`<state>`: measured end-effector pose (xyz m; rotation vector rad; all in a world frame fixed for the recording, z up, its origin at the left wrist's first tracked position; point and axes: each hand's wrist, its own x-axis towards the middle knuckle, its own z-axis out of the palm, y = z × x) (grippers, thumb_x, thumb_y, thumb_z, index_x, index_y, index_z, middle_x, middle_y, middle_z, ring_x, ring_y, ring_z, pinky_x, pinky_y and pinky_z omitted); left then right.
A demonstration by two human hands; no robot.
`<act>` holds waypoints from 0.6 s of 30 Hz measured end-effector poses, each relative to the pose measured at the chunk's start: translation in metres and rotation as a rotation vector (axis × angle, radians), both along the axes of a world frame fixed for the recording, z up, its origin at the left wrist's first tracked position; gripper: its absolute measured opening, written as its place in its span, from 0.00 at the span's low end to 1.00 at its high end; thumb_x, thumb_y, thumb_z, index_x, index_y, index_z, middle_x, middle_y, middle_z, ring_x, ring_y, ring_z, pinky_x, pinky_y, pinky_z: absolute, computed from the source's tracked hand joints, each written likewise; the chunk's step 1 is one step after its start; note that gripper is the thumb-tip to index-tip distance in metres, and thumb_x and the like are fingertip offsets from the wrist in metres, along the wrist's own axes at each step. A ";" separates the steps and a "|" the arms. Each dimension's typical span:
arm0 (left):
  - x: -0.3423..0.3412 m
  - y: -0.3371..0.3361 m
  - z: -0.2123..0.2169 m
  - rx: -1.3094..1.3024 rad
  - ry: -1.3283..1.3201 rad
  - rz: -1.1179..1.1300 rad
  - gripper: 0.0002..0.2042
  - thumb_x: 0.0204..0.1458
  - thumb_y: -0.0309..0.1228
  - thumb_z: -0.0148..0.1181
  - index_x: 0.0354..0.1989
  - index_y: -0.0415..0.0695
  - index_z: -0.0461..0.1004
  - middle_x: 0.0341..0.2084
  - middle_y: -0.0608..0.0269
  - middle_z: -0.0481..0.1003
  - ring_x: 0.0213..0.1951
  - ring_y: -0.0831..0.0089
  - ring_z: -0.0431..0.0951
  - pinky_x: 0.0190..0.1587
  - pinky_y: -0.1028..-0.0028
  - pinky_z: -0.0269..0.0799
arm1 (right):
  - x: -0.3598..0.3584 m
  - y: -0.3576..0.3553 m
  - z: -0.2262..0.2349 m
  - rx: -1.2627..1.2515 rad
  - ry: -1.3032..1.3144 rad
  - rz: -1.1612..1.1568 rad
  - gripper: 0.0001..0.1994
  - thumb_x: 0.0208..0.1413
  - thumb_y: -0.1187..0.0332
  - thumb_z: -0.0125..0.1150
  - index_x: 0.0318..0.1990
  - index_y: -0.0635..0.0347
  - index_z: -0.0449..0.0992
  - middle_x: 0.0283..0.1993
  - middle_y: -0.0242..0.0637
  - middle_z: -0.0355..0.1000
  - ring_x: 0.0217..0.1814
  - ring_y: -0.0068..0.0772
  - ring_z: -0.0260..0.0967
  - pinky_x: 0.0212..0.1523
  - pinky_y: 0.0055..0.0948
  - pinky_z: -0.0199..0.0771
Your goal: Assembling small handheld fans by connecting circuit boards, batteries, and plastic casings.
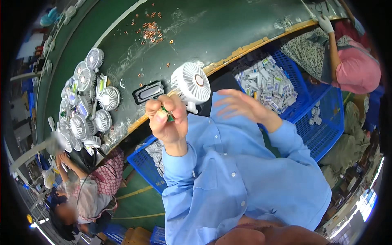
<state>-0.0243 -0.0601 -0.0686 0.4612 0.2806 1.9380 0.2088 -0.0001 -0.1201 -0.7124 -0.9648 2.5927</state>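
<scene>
In a pinch between thumb and fingers, my left hand (169,118) holds a small green circuit board (168,114), mostly covered by the fingertips. Just beyond it, at the table edge, lies a white handheld fan (191,83) with its round grille facing up. My right hand (241,105) is in the air to the right of the fan, in front of my body. Its fingers are stretched out, slightly blurred, and nothing shows in them. A black oblong part with a grey centre (149,92) lies on the table beyond my left hand.
Small copper-coloured rings (151,32) are scattered across the green table (212,24). Several white fans (83,110) are heaped at the left, near a co-worker (85,188). A blue crate (300,77) of small white parts stands right. Another person (353,67) sits far right.
</scene>
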 end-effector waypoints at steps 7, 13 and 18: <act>0.030 0.011 0.032 0.134 0.517 -0.172 0.04 0.39 0.24 0.60 0.23 0.37 0.77 0.18 0.53 0.76 0.19 0.67 0.75 0.24 0.71 0.72 | -0.042 0.023 0.000 -0.387 0.339 0.044 0.34 0.60 0.41 0.36 0.61 0.62 0.57 0.50 0.50 0.71 0.37 0.47 0.75 0.27 0.34 0.79; 0.045 0.002 0.032 0.279 1.230 -0.105 0.08 0.25 0.19 0.51 0.18 0.38 0.75 0.14 0.60 0.73 0.12 0.71 0.69 0.15 0.77 0.62 | -0.023 0.032 0.028 -0.237 0.349 -0.071 0.46 0.49 0.42 0.54 0.65 0.70 0.48 0.62 0.61 0.57 0.63 0.50 0.61 0.61 0.40 0.64; 0.062 0.006 0.033 0.353 1.501 0.316 0.06 0.26 0.23 0.57 0.18 0.43 0.73 0.15 0.66 0.69 0.18 0.70 0.72 0.19 0.78 0.66 | -0.011 0.039 0.045 -0.042 0.329 -0.138 0.50 0.37 0.54 0.69 0.64 0.71 0.48 0.62 0.60 0.57 0.62 0.51 0.62 0.61 0.43 0.63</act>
